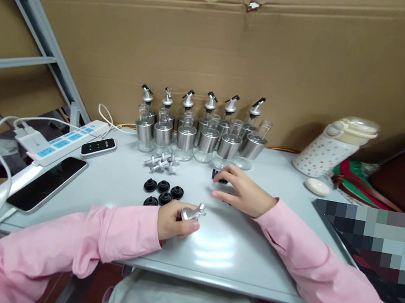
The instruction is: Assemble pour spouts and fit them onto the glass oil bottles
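Note:
My left hand (174, 223) is closed around a silver pourer spout (193, 214), whose nozzle points up toward the right. My right hand (244, 192) hovers at small black lever pieces (215, 174), its thumb apart from its fingers; the hand partly hides them. Loose silver spouts (161, 162) lie in a pile left of centre. Black round stoppers (163, 186) sit in rows beside my left hand, which covers part of the front row. Behind them stand glass bottles with metal sleeves (186, 137); the back row carries pourers with black levers (211, 98).
On the left lie a phone (48, 183), a small black-faced device (98, 147) and a power strip (66, 141) with white cables. A spotted tumbler (329, 149), a white oval object (316, 186) and a dark blurred-out device (373, 247) are on the right. Cardboard (220, 46) walls the back.

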A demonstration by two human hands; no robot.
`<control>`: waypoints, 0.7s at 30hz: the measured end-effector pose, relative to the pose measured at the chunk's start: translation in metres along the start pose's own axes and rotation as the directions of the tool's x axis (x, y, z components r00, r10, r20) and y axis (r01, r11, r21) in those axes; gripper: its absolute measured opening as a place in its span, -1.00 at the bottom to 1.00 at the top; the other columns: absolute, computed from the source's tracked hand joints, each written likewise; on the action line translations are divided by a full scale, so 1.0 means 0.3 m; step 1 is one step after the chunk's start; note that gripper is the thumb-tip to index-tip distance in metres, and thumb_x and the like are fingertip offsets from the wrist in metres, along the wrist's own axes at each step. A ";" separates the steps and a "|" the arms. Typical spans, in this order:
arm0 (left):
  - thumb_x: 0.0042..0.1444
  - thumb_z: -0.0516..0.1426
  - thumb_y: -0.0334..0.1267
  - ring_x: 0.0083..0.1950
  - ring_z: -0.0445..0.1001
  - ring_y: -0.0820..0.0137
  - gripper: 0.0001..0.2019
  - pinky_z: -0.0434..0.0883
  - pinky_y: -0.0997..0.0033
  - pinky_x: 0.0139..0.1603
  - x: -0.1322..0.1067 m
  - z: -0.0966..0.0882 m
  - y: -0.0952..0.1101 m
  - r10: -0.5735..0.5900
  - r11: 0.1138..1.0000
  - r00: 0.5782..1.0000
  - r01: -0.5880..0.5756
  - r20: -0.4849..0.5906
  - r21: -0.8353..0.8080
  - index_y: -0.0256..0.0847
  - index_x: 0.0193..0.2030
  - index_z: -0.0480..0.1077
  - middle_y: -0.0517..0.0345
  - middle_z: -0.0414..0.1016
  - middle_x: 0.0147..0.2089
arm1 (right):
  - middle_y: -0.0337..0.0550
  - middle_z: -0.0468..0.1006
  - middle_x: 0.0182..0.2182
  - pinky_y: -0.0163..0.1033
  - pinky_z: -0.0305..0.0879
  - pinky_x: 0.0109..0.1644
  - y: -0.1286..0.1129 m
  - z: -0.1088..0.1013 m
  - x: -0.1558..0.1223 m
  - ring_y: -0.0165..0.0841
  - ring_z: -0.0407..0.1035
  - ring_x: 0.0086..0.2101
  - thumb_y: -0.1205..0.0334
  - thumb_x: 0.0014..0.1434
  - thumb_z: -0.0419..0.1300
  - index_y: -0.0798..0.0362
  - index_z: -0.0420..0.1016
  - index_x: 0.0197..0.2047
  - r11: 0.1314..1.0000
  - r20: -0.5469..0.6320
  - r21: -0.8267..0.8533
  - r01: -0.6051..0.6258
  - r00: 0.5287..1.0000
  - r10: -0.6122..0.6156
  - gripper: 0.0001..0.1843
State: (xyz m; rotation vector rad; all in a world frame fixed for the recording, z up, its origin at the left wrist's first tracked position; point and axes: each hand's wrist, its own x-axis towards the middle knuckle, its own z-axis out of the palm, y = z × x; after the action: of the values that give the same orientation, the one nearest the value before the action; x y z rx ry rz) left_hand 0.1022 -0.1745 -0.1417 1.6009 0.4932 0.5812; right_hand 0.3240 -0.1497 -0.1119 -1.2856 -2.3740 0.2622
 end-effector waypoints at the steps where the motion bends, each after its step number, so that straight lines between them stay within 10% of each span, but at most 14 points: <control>1: -0.10 0.06 0.24 -0.66 0.06 0.59 -0.48 0.04 0.51 -0.59 0.001 0.000 0.001 0.000 1.000 1.000 0.000 0.001 0.005 -0.26 -0.60 0.16 0.29 0.14 -0.71 | 0.07 0.32 -0.15 -0.03 0.20 -0.02 -0.007 0.013 0.001 -0.16 0.25 -0.14 -0.19 0.08 0.03 0.10 0.39 -0.11 0.999 -0.066 -0.048 0.021 0.997 -0.025 -0.46; 8: -0.09 0.05 0.25 -0.67 0.05 0.59 -0.47 0.04 0.52 -0.59 0.003 0.000 0.006 0.006 1.000 1.000 -0.006 0.007 0.022 -0.26 -0.61 0.16 0.29 0.14 -0.71 | 0.14 -0.13 0.27 0.24 -0.30 0.20 -0.015 0.104 0.004 -0.01 -0.38 0.25 -0.31 0.09 -0.18 0.15 0.00 0.25 0.952 -0.050 -0.304 0.027 0.998 -0.044 -0.15; 21: -0.08 0.05 0.25 -0.66 0.07 0.58 -0.46 0.08 0.51 -0.56 0.001 -0.001 0.004 0.012 1.000 1.000 -0.012 0.003 0.024 -0.27 -0.60 0.17 0.28 0.15 -0.71 | 0.14 -0.25 0.29 0.26 -0.27 0.19 0.010 0.149 0.011 0.00 -0.40 0.25 -0.29 0.10 -0.15 0.20 -0.05 0.28 0.946 0.077 -0.322 -0.026 0.996 0.054 -0.13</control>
State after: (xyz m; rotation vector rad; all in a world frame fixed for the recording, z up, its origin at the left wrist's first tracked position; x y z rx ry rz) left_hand 0.1024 -0.1743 -0.1403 1.6278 0.4903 0.5833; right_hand 0.3046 -0.1438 -0.1520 -1.4943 -2.5411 -0.0653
